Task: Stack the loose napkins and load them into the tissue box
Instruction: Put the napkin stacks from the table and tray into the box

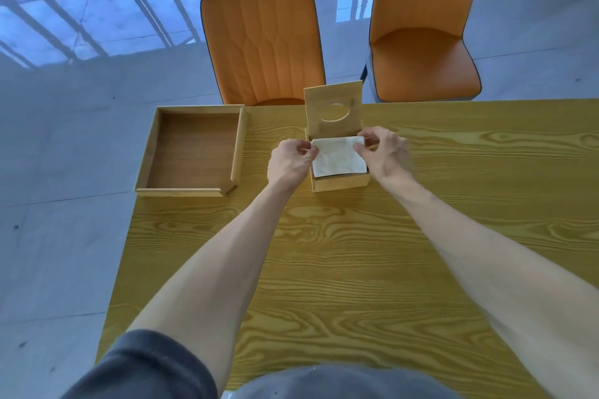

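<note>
Fingertips of both hands are pinched on the far corners of the napkins (338, 157): the left hand (290, 160) is closed on the left corner, the right hand (384, 154) on the right one, with the remaining fingers curled. The white stack is held over the open box (340, 183) and lies across its top, its near edge at the box's front wall; whether it is already seated inside cannot be told. The step in hand is judged to be the loading itself. Next, the stack would need to be pressed down level between the walls, the corners released, and the lid (334, 107), now raised upright at the back of the box, swung shut. Counted: two hands, one stack of napkins (sheets not countable), one box with one lid. One tray (194, 147) is seen left of the box, and two chairs (262, 42) behind it, beyond the table (356, 253). No loose napkins are seen around the box.
</note>
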A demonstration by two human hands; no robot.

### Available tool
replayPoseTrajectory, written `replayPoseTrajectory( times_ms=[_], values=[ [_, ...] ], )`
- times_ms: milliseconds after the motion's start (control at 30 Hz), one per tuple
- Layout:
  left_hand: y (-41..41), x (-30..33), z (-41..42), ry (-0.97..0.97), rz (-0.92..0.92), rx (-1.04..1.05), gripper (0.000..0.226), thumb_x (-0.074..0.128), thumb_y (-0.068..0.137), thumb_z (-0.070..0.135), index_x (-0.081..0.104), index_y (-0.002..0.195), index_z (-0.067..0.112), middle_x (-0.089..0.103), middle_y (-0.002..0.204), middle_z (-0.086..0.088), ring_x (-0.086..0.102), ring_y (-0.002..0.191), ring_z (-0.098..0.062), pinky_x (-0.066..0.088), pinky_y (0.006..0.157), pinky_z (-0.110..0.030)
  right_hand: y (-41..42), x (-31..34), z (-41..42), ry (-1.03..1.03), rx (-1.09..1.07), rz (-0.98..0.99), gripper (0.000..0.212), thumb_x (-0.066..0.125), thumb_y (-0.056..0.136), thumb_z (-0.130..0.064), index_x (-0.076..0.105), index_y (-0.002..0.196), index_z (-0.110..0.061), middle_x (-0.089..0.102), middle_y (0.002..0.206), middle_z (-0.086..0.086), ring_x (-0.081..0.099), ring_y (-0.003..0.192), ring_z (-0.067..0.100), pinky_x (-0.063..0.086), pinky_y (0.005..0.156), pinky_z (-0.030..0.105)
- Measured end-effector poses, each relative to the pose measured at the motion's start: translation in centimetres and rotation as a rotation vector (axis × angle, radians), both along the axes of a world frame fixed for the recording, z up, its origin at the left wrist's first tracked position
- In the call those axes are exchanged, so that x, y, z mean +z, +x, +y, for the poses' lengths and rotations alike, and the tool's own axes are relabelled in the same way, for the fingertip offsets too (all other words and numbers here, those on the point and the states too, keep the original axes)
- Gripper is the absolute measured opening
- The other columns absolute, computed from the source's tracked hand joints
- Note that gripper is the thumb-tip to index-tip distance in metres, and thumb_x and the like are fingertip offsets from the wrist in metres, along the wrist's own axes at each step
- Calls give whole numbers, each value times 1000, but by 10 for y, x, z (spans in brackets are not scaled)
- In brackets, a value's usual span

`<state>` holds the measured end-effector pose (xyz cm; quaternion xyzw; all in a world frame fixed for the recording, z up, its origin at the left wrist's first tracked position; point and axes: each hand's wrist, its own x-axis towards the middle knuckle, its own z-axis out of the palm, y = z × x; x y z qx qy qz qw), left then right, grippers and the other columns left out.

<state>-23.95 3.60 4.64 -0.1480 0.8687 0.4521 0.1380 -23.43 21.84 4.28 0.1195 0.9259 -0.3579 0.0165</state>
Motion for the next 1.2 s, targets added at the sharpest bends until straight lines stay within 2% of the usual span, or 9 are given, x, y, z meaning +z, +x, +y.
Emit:
replayPoseTrajectory(
  times_ms=[200,367,500,600,700,833,1000,1133,1200],
  values=[
    [-2,-4,7,-165,3,5,27,65,90,37,73,112,24,73,109,2,67,98,-20,50,75,-29,-7,-11,3,58,28,-8,27,66,90,-31,71,114,-20,74,107,3,68,96,22,52,71,28],
    [-6,-9,12,-195,17,41,18,67,86,36,72,102,29,65,88,11,66,91,-18,44,68,-28,-13,-20,8,59,36,-23,28,65,91,-31,71,115,-19,69,116,7,64,105,24,56,83,38],
    [-11,-15,12,-184,54,35,30,70,82,33,63,111,26,67,101,6,63,96,-17,51,76,-33,-17,-24,10,14,13,-18,33,69,89,-31,67,118,-15,68,105,7,65,95,23,56,79,36],
    [-14,-19,10,-119,51,45,44,72,82,28,53,121,25,67,107,4,65,98,-19,54,84,-39,-18,-25,11,-43,-28,-15,45,74,86,-27,56,125,-14,68,93,3,67,84,22,56,75,36],
    [-18,-20,8,-44,33,36,60,72,84,22,43,136,30,65,111,3,67,95,-22,56,84,-44,-21,-25,12,-91,-9,-47,66,74,86,-19,40,142,-18,64,86,2,67,81,23,57,80,42],
    [-27,-14,3,40,-21,-74,68,67,89,16,36,144,41,58,119,2,64,102,-23,59,81,-48,-26,-21,17,-161,94,-146,83,70,90,-11,22,153,-33,50,73,-2,60,60,18,62,63,40],
    [-32,-10,-4,207,-115,-151,72,59,94,6,30,148,43,49,131,-3,64,97,-16,59,57,-24,-26,-20,27,-295,121,-215,83,72,88,-11,24,151,-39,46,80,2,56,66,15,60,51,26],
    [-30,-9,-8,300,-136,-188,77,55,94,-1,28,146,48,46,130,-3,67,100,-22,63,71,-39,-20,-25,30,-342,129,-176,80,72,89,-15,26,150,-39,46,82,3,57,62,17,60,53,27],
    [-30,-9,-9,309,-131,-171,76,54,93,-3,31,143,49,47,128,-3,67,101,-25,63,69,-38,-19,-26,29,-346,112,-161,77,71,90,-15,29,149,-39,48,83,3,58,59,18,60,52,25]
  ],
)
